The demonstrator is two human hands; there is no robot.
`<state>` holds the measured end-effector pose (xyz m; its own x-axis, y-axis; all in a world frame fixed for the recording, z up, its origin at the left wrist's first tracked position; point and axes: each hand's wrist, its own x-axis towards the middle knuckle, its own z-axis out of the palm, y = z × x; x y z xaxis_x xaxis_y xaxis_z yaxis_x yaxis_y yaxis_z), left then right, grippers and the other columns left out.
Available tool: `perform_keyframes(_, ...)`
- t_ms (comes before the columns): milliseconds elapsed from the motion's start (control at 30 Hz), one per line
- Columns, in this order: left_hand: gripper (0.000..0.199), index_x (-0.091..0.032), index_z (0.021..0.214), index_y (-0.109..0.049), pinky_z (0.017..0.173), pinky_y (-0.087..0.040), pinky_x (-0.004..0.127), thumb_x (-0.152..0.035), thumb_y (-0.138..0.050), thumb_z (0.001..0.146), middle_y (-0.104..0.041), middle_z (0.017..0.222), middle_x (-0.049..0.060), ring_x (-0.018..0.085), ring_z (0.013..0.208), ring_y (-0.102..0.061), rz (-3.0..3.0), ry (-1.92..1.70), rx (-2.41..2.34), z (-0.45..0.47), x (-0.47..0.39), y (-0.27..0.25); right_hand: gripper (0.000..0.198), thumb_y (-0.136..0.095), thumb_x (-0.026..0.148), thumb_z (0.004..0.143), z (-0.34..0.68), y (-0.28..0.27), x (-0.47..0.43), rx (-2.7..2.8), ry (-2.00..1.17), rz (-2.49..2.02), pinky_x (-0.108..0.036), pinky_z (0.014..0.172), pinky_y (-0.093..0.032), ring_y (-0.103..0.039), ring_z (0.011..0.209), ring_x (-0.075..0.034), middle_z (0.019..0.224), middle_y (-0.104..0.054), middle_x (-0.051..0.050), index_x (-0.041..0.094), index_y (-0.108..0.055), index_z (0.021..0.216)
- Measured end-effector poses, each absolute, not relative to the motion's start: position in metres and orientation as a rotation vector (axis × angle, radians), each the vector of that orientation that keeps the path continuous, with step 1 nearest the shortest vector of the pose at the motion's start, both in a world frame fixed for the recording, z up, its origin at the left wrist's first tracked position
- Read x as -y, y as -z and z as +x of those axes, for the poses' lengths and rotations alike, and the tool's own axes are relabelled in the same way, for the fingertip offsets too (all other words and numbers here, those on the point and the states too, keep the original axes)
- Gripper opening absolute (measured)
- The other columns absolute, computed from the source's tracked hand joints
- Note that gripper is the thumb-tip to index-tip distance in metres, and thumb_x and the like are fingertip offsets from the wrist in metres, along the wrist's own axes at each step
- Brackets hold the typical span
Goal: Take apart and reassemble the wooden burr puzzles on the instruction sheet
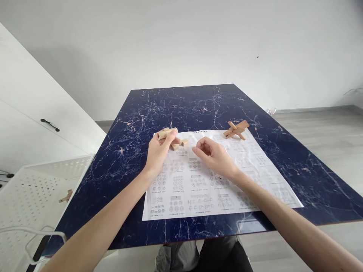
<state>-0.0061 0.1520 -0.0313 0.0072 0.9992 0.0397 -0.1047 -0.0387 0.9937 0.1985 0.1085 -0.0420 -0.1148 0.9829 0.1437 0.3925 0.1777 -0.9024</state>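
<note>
Forearms [106, 226] nearest the lens, running in from both lower corners. Head view is all I have.

Left hand [157, 155]: thumb over fingers, pinching a pale block [166, 133]. More wood shows beneath those fingers, an end piece [174, 147] poking out below; can't tell whether it's gripped or resting. Small stub [184, 142] just right of the fingertips.

Right hand [214, 155]: fingers loosely curled, no wood seen in them. Thumb lies near the forefinger; I can't tell if they touch. Beyond these fingers and rightward, a wooden cross [236, 129] sits at the far edge of the printed sheet [184, 185], which lies under both hands on the blue table [170, 109].

Handling, my judgement: keep the left pinch light but steady, turn the block so its faces can be read, bring right fingertips in from the side, and never force wood that binds.
</note>
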Motion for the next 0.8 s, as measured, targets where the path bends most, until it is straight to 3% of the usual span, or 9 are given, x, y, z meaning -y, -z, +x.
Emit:
perform_keyframes(100,0.044,-0.017,0.107,-0.072,0.092,-0.059,0.041,-0.054,-0.083,0.088,-0.073,0.085,0.003,0.019,0.081,-0.072,1.164,-1.179,-1.002,-0.002,-0.148,0.032,0.024,-0.068,0.043,0.098,0.197,0.047,-0.108,1.747,-0.669,-1.35,-0.036,0.069,-0.052,-0.063,0.08,-0.02,0.108,-0.066,-0.008,0.023,-0.062,0.11)
perform_keyframes(200,0.04,-0.017,0.099,-0.071,0.091,-0.058,0.039,-0.053,-0.083,0.089,-0.07,0.084,0.002,0.017,0.079,-0.069,1.17,-1.154,-0.994,0.0,-0.147,0.033,0.053,-0.074,0.049,0.092,0.197,0.052,-0.109,1.876,-0.59,-1.388,-0.044,0.08,-0.059,-0.069,0.095,-0.026,0.141,-0.056,-0.016,0.024,-0.058,0.136)
perform_keyframes(267,0.039,-0.017,0.098,-0.069,0.088,-0.057,0.036,-0.052,-0.083,0.088,-0.07,0.085,0.002,0.016,0.079,-0.067,1.179,-1.161,-1.004,0.0,-0.146,0.033,0.062,-0.076,0.051,0.091,0.197,0.057,-0.11,1.956,-0.567,-1.396,-0.05,0.086,-0.06,-0.07,0.103,-0.031,0.15,-0.051,-0.018,0.024,-0.056,0.143)
perform_keyframes(367,0.043,-0.017,0.108,-0.068,0.083,-0.056,0.032,-0.049,-0.087,0.086,-0.072,0.09,0.003,0.015,0.079,-0.066,1.193,-1.145,-1.005,-0.001,-0.146,0.032,0.042,-0.067,0.041,0.098,0.199,0.062,-0.113,2.033,-0.498,-1.346,-0.054,0.094,-0.059,-0.068,0.115,-0.036,0.137,-0.063,-0.016,0.024,-0.064,0.137)
perform_keyframes(467,0.051,-0.018,0.122,-0.064,0.082,-0.056,0.031,-0.048,-0.086,0.088,-0.074,0.095,0.004,0.015,0.079,-0.067,1.23,-1.125,-0.989,-0.002,-0.145,0.031,0.03,-0.058,0.034,0.103,0.201,0.061,-0.116,1.955,-0.552,-1.358,-0.054,0.092,-0.059,-0.07,0.109,-0.035,0.116,-0.074,-0.014,0.023,-0.07,0.129)
perform_keyframes(633,0.055,-0.02,0.133,-0.059,0.078,-0.057,0.031,-0.046,-0.084,0.091,-0.077,0.104,0.007,0.016,0.082,-0.07,1.328,-1.136,-1.01,-0.002,-0.14,0.027,0.038,-0.062,0.041,0.105,0.208,0.048,-0.118,1.51,-1.196,-1.238,-0.047,0.094,-0.062,-0.076,0.095,-0.025,0.111,-0.078,-0.011,0.022,-0.067,0.137)
perform_keyframes(800,0.057,-0.023,0.136,-0.056,0.081,-0.061,0.031,-0.041,-0.085,0.09,-0.076,0.124,0.01,0.021,0.1,-0.075,1.376,-1.105,-0.927,0.0,-0.135,0.026,0.052,-0.069,0.039,0.102,0.214,0.039,-0.116,1.189,-1.622,-0.939,-0.048,0.112,-0.058,-0.075,0.108,-0.022,0.114,-0.078,-0.008,0.021,-0.058,0.15)
